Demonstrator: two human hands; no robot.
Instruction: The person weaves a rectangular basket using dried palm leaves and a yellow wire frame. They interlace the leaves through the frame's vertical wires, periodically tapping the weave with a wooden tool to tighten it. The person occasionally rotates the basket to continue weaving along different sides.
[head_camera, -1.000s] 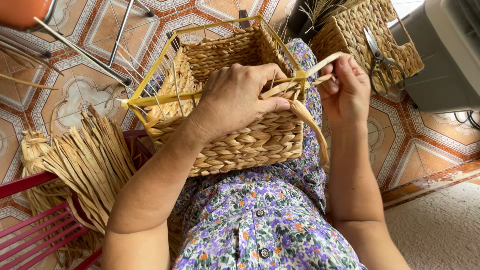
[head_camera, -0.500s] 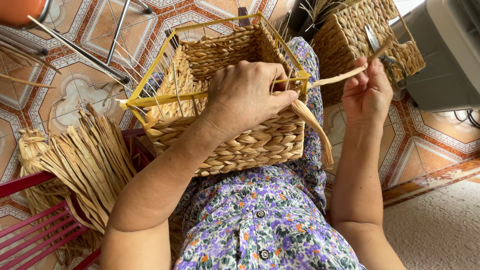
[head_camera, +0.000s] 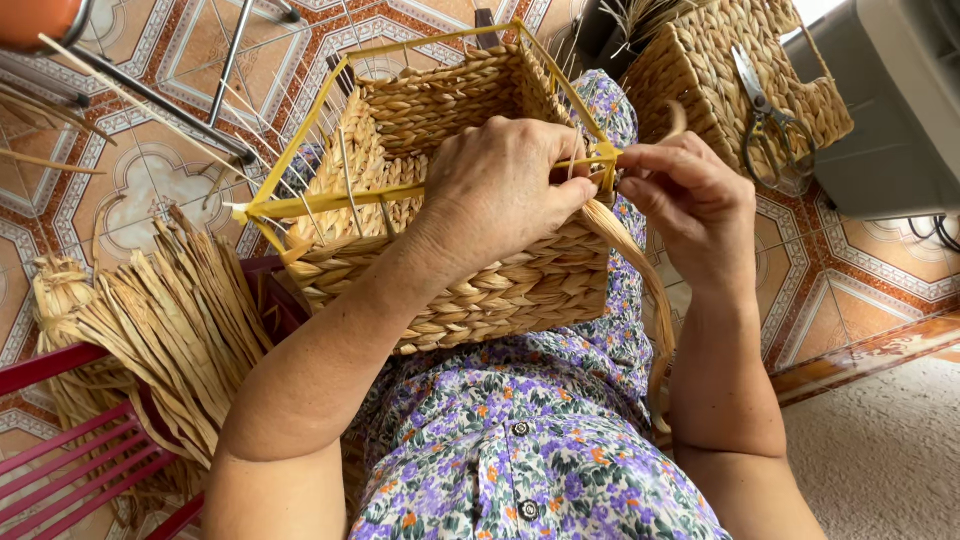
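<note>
A: Where was the basket (head_camera: 460, 250), and what had hold of it?

B: It sat on the person's lap, on the flowered dress (head_camera: 540, 440), tilted with its open mouth away from the body. The left hand (head_camera: 500, 190) lay over the near top edge, fingers curled down and closed on the yellow frame (head_camera: 330, 200) and the weave just under it.

A: And the right hand (head_camera: 690, 195)?

B: Just beside the left, at the basket's corner. Its fingertips were pinched shut on a strand (head_camera: 635, 265), which ran from the pinch down past the wrist and hung loose beside the forearm.

A: How would you judge the strand to handle?

B: Soft and light, I'd say; it drooped in a curve under its own weight. Flat, dry fibre like that likely creases or splits if bent sharply, so the place to hold it is close to the weave, where the pinch was.

A: And the basket?

B: Light for its bulk, but stiff, since the thin rods of the frame carry it. The braided wall looked rough enough not to slip. The rim, under the left palm, seemed the firmest spot to grip.

A: Anything else about?

B: Outward of the left arm, a bundle (head_camera: 170, 320) of the same fibre lay over a red rack (head_camera: 60, 450). Beyond the right hand stood a second basket (head_camera: 700, 80) with scissors (head_camera: 770, 120) on it.
</note>
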